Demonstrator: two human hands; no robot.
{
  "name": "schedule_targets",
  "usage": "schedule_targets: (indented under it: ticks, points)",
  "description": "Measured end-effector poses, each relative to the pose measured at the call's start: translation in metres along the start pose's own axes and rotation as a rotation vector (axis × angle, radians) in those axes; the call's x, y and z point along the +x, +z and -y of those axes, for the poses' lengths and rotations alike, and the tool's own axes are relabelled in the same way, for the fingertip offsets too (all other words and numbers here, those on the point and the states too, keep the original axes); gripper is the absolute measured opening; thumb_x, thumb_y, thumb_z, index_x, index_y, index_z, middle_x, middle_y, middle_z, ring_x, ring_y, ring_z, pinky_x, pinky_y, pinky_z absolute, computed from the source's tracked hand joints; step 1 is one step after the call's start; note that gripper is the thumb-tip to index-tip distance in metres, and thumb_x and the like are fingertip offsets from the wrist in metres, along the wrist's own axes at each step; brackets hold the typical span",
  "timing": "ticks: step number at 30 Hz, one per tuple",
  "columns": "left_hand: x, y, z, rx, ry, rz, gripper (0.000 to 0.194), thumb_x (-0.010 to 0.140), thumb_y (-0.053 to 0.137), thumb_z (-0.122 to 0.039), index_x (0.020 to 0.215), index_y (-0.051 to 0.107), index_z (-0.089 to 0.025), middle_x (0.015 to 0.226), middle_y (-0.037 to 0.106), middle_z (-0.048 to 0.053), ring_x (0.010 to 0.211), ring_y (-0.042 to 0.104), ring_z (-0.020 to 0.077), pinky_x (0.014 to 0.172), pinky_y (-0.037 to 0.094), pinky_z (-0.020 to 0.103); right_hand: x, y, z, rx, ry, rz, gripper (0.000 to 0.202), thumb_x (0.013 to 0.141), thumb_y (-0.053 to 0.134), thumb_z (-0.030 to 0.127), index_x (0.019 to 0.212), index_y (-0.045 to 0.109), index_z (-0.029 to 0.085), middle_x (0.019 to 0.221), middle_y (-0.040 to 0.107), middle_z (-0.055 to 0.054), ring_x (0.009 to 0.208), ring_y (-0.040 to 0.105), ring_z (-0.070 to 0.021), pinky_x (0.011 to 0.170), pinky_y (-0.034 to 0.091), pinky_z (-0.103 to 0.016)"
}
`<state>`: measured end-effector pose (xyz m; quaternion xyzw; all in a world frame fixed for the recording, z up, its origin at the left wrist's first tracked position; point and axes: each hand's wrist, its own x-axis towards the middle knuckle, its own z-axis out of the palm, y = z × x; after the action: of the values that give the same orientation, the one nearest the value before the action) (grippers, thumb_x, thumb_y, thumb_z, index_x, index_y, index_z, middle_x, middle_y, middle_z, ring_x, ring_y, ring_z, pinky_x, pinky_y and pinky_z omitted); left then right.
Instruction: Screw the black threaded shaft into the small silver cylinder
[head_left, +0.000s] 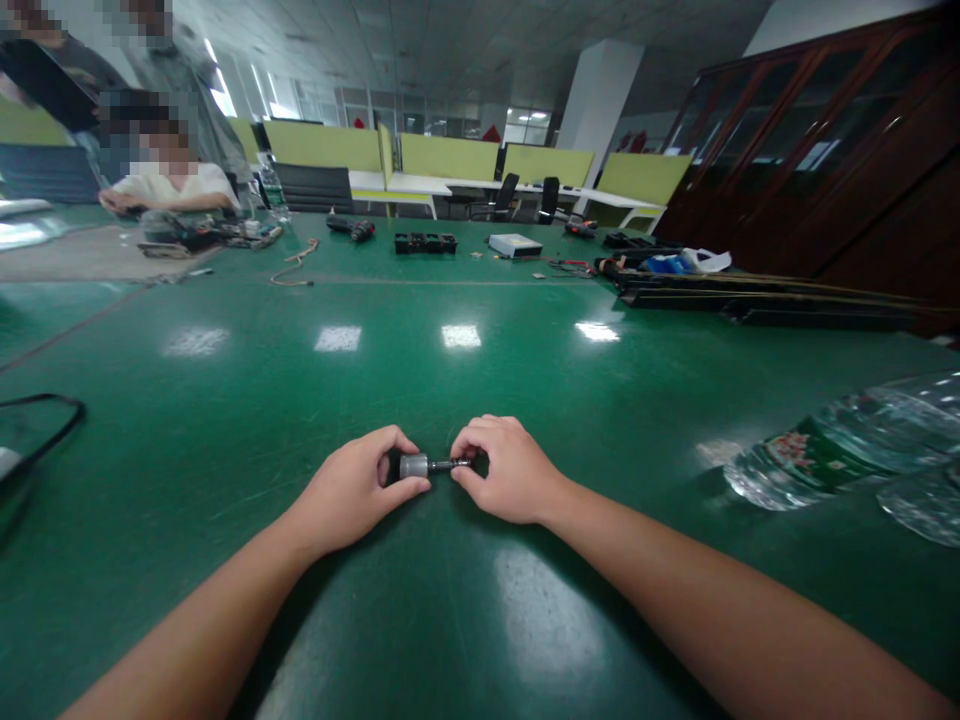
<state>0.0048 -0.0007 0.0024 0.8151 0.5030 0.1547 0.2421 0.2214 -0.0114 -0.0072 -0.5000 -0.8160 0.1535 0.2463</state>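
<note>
A small silver metal cylinder with a thin dark shaft (414, 466) lies sideways between my two hands, low over the green tabletop (375, 380) or resting on it. At its thick end, the thumb and forefinger of my left hand (356, 490) curve around the cylinder, one on each side. My right hand (510, 470) pinches the far end of the shaft between thumb and fingertips. Those fingers partly cover the shaft's tip. Whether the shaft is a separate piece from the cylinder I cannot tell.
Clear plastic bottles (817, 465) lie at the right. A black cable (64, 425) loops at the left edge. Along the far side are a power drill (351, 229), a black slotted part (425, 243), a white box (514, 245) and long dark bars (750, 296). Several people are at the far left.
</note>
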Motion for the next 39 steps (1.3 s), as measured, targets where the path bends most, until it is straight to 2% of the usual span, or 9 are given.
schedule_targets:
  ticks: [5,9,19,25,30,34,39]
  points:
    - [0.001,0.000,0.000,-0.039,-0.036,-0.014,0.031,0.081,0.060,-0.047,0.097,0.059,-0.020,0.065,0.052,-0.004,0.061,0.051,0.0167,0.057,0.035,0.026,0.004,-0.004,-0.009,-0.036,0.091,0.012,0.004,0.073,0.067,0.021,0.077,0.065,0.021,0.067,0.063,0.002,0.070,0.054,-0.0147,0.074,0.035,-0.032]
    - [0.002,-0.001,0.001,-0.069,-0.060,-0.037,0.032,0.082,0.059,-0.047,0.097,0.058,-0.019,0.064,0.052,-0.003,0.061,0.051,0.0169,0.057,0.036,0.027,0.006,-0.006,-0.014,-0.064,0.181,-0.047,0.003,0.073,0.065,0.018,0.075,0.065,0.021,0.066,0.063,0.002,0.062,0.052,-0.0130,0.065,0.033,-0.029]
    - [0.001,-0.001,0.001,-0.073,-0.053,-0.028,0.032,0.081,0.061,-0.046,0.098,0.058,-0.019,0.064,0.050,-0.004,0.061,0.050,0.0165,0.058,0.035,0.027,0.004,-0.002,-0.013,-0.019,0.094,-0.030,0.006,0.071,0.067,0.018,0.076,0.065,0.020,0.068,0.062,0.002,0.069,0.054,-0.0143,0.072,0.035,-0.031]
    - [0.000,-0.001,0.002,-0.052,-0.036,0.000,0.031,0.083,0.060,-0.045,0.101,0.058,-0.020,0.064,0.049,-0.005,0.060,0.049,0.0164,0.058,0.035,0.027,0.005,0.001,-0.010,0.074,-0.020,-0.006,0.006,0.073,0.070,0.019,0.078,0.067,0.020,0.072,0.063,0.002,0.072,0.056,-0.0139,0.079,0.037,-0.032]
    - [0.000,-0.001,0.004,-0.029,-0.025,0.005,0.033,0.082,0.061,-0.047,0.100,0.059,-0.020,0.063,0.049,-0.005,0.061,0.050,0.0166,0.058,0.035,0.027,0.005,0.005,-0.007,0.181,-0.097,0.005,0.014,0.077,0.069,0.018,0.091,0.070,0.020,0.082,0.066,-0.001,0.080,0.059,-0.0151,0.078,0.041,-0.030]
    - [0.000,-0.001,0.006,-0.014,-0.030,0.003,0.034,0.081,0.062,-0.048,0.100,0.060,-0.021,0.064,0.050,-0.005,0.061,0.051,0.0161,0.058,0.035,0.026,0.005,0.009,-0.007,0.253,-0.105,-0.010,0.029,0.074,0.069,0.010,0.101,0.068,0.021,0.087,0.068,-0.001,0.081,0.060,-0.0144,0.080,0.044,-0.030]
    - [0.001,-0.001,0.006,-0.042,-0.042,0.008,0.034,0.078,0.065,-0.048,0.097,0.061,-0.020,0.062,0.049,-0.005,0.059,0.049,0.0152,0.057,0.035,0.026,0.005,0.012,-0.009,0.266,-0.087,-0.034,0.023,0.075,0.069,0.012,0.097,0.068,0.020,0.085,0.069,-0.001,0.078,0.061,-0.0137,0.079,0.044,-0.029]
